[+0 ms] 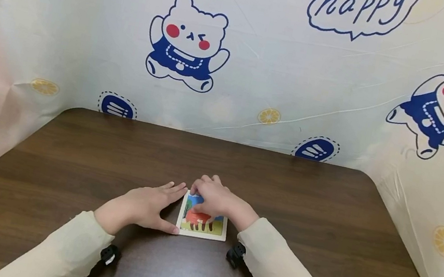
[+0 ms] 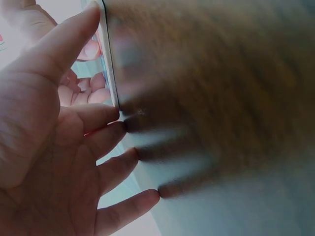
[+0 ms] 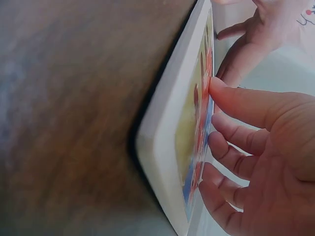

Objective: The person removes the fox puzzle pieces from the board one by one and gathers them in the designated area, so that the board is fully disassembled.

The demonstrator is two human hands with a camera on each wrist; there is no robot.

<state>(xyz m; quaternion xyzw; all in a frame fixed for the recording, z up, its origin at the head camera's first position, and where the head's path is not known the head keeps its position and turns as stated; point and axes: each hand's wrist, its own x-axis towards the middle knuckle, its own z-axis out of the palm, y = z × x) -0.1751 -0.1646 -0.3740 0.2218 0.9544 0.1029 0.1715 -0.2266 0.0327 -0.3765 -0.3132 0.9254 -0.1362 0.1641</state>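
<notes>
Head view shows, at left on the brown counter [image 1: 66,171], the left hand [image 1: 144,206] with fingers straight and spread, its thumb at the near left corner of a small white-framed picture board [image 1: 199,228] and its fingertips by the far left corner. Just right of that hand the board lies flat, and from the right the right hand [image 1: 216,197] arches over it, fingers loosely bent, thumb and fingertips apart at the picture's surface.
</notes>
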